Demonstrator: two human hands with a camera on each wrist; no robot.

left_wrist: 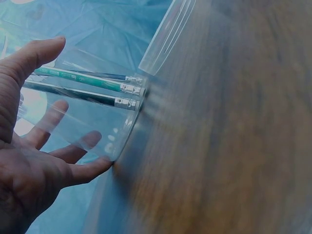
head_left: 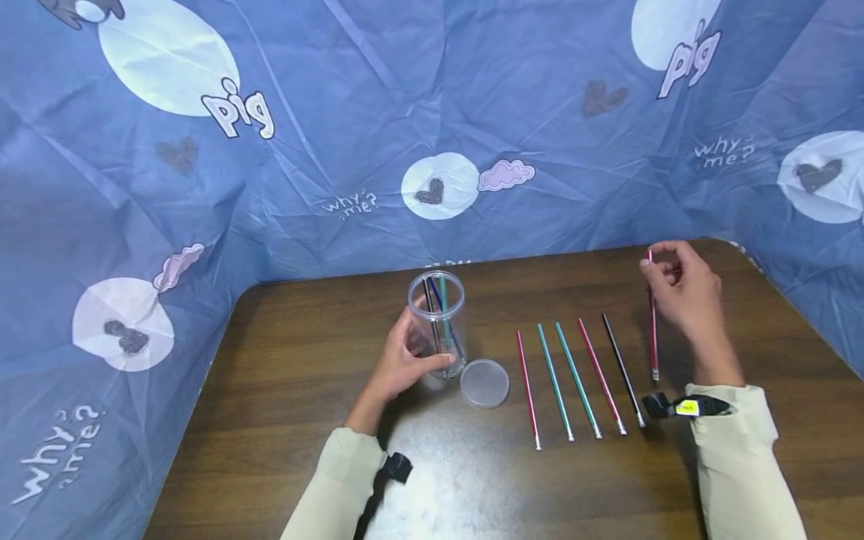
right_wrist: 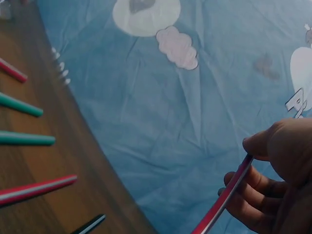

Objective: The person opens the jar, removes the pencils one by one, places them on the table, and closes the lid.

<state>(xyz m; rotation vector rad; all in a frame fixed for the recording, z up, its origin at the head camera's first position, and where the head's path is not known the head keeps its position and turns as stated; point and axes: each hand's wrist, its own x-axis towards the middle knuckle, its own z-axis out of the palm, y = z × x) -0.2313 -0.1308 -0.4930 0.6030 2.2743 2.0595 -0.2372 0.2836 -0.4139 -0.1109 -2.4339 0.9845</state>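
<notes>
My left hand (head_left: 398, 358) curls round a clear plastic jar (head_left: 437, 330) that stands upright on the table. Inside the jar lean a green pencil (left_wrist: 83, 78), a black pencil (left_wrist: 87, 95) and a dark blue one, their eraser ends at the bottom. At the right, my right hand (head_left: 687, 292) pinches a red pencil (head_left: 652, 330) near its top end, and it hangs nearly upright with the eraser end down. In the right wrist view the red pencil (right_wrist: 224, 200) runs down from the thumb and fingertips.
A round translucent lid (head_left: 484, 383) lies beside the jar. Between the hands, a row of pencils rests on the brown table (head_left: 297, 390): a red one (head_left: 529, 390), two green ones (head_left: 556, 382), another red (head_left: 602, 375) and a black one (head_left: 623, 369). Blue printed cloth (head_left: 351, 135) hangs behind.
</notes>
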